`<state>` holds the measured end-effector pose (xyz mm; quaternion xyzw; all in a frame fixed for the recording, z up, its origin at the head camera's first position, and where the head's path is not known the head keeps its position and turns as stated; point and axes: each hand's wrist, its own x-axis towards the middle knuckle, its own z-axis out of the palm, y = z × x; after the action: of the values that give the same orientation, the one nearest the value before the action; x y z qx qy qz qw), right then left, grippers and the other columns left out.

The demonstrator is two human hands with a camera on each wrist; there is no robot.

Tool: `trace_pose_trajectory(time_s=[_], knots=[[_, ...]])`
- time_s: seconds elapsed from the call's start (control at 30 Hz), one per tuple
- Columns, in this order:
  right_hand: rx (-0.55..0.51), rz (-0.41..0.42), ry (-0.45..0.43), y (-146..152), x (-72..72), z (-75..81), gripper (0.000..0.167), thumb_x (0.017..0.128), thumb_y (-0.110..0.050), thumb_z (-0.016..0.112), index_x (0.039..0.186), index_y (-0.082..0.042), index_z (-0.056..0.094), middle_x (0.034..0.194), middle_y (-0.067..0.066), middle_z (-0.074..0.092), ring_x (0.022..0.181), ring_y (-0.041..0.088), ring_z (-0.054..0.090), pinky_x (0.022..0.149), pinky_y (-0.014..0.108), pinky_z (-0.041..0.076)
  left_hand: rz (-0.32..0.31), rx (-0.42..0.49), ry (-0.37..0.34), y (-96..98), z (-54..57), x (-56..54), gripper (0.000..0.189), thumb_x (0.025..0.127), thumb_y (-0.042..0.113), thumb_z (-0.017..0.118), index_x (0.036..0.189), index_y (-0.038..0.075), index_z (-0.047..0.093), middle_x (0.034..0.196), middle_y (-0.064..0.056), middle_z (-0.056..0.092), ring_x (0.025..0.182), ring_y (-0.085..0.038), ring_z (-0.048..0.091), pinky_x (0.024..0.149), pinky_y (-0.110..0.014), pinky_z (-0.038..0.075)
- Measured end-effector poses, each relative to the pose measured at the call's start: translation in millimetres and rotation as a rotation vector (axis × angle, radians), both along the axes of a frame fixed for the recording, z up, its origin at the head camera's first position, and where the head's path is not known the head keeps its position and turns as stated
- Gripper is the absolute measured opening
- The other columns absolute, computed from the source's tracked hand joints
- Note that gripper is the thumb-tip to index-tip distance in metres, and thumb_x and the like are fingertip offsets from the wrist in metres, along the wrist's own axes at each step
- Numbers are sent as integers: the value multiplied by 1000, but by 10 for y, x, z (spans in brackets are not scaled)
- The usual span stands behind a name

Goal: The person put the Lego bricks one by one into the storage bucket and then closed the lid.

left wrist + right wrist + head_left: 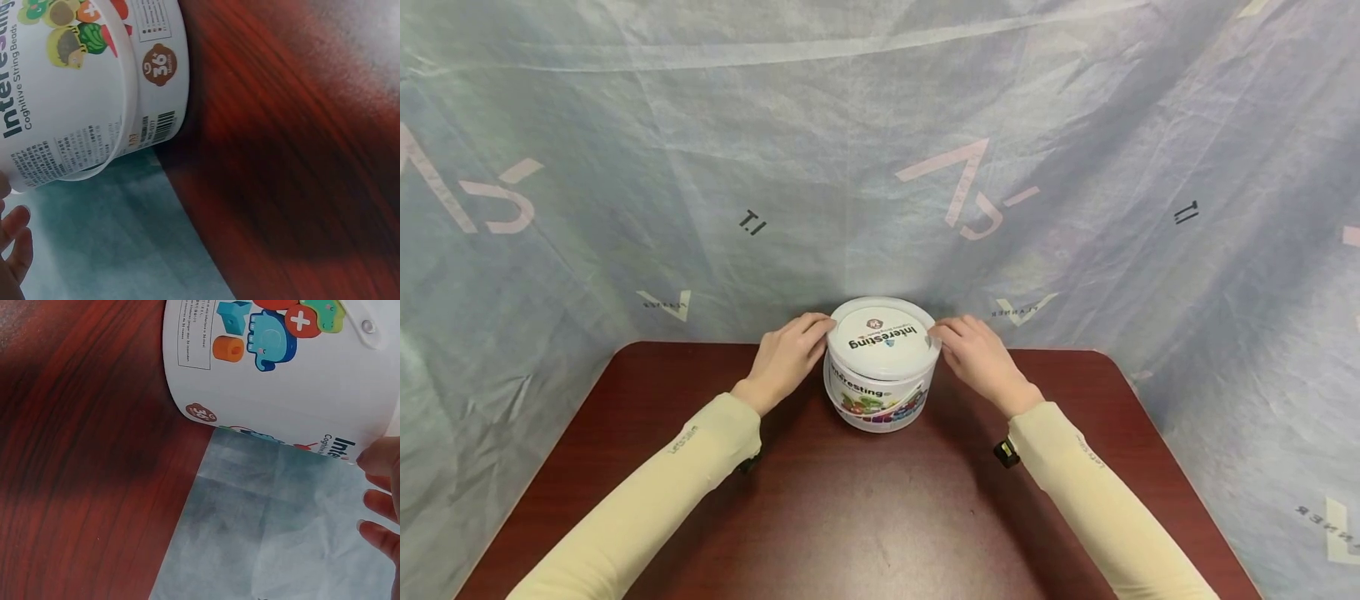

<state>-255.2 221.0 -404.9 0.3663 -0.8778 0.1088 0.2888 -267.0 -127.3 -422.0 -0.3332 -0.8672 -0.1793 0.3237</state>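
Observation:
A round white bucket (883, 423) with colourful printing stands on the table, its white lid (868, 365) on top marked "Interesting". My left hand (786, 354) grips the lid's rim on the left side with bent fingers. On the opposite side, my right hand (981, 358) grips the rim between thumb and fingers. In the left wrist view the bucket (81, 112) shows a white handle (130, 81) hanging down its side, and fingertips (17, 219) show at the edge. The right wrist view has the bucket's wall (262, 394) with right fingertips (375, 456) at its upper rim.
The dark red wooden table (880, 517) reaches back to a grey printed fabric sheet (820, 167), which hangs behind the bucket and along both sides. The bucket stands near the table's far edge.

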Motion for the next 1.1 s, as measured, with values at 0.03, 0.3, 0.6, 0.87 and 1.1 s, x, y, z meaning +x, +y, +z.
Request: trace_pose_trajectory(time_s=[0.03,0.3,0.6,0.87,1.1], knots=[[-1,-1,-4,-3,2,-4,30,88,6,72,116,-6,71,117,11,71,102,31,63,86,48,53,2,3,2,-8,-13,-1,25,97,6,72,122,10,73,121,-5,70,103,-26,72,58,-43,58],[19,-18,-56,7,23,-7,33,91,7,70,121,-6,70,122,12,69,109,32,63,92,48,53,1,-41,-6,-27,-88,13,37,94,-2,68,130,8,68,124,-8,69,108,-28,69,80,-44,54],[-100,-51,-261,25,22,63,36,104,-19,62,138,-5,64,140,12,62,131,33,55,110,52,44,-32,172,-367,35,-41,2,50,104,34,60,148,10,59,154,-8,54,137,-32,48,105,-58,37],[-52,-94,-547,-41,47,43,77,102,-50,61,160,-3,40,167,15,35,152,41,32,122,58,27,-57,158,-529,12,-122,-36,68,101,46,65,158,11,48,166,-4,40,152,-31,33,111,-64,31],[-64,-90,-550,-10,62,-11,78,103,-49,61,161,-3,37,167,16,33,152,42,32,122,59,28,-80,166,-521,32,-173,-41,69,101,46,65,158,11,47,165,-5,41,152,-31,33,111,-70,30]])
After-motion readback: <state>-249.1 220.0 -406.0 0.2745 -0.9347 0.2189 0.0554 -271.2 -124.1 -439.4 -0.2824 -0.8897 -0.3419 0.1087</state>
